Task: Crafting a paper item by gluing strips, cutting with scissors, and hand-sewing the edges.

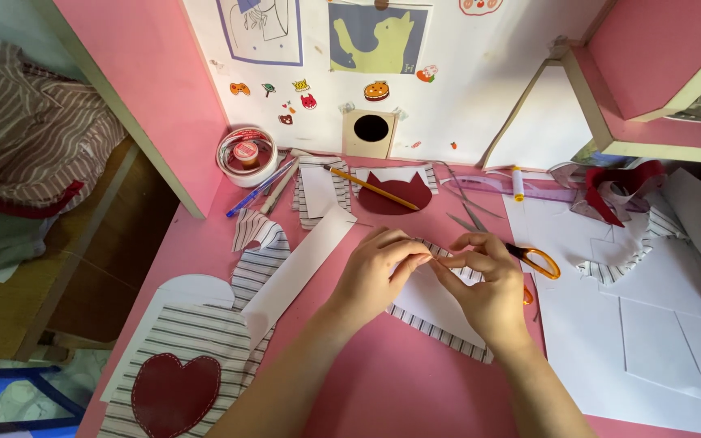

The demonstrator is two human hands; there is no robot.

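At the centre of the frame, the left hand [375, 272] and the right hand [484, 284] are pinching together the top edge of a striped fabric piece backed with white paper [436, 312], which is lying on the pink desk [383, 381]. Both grips are narrow, fingertips closed on the fold. Just right of the right hand, orange-handled scissors [521, 255] are resting with blades pointing up-left; a knuckle could catch them. If either pinch is loosening, the paper backing may be sliding off the stripes. A dark red heart patch on striped cloth [174, 393] is sitting lower left.
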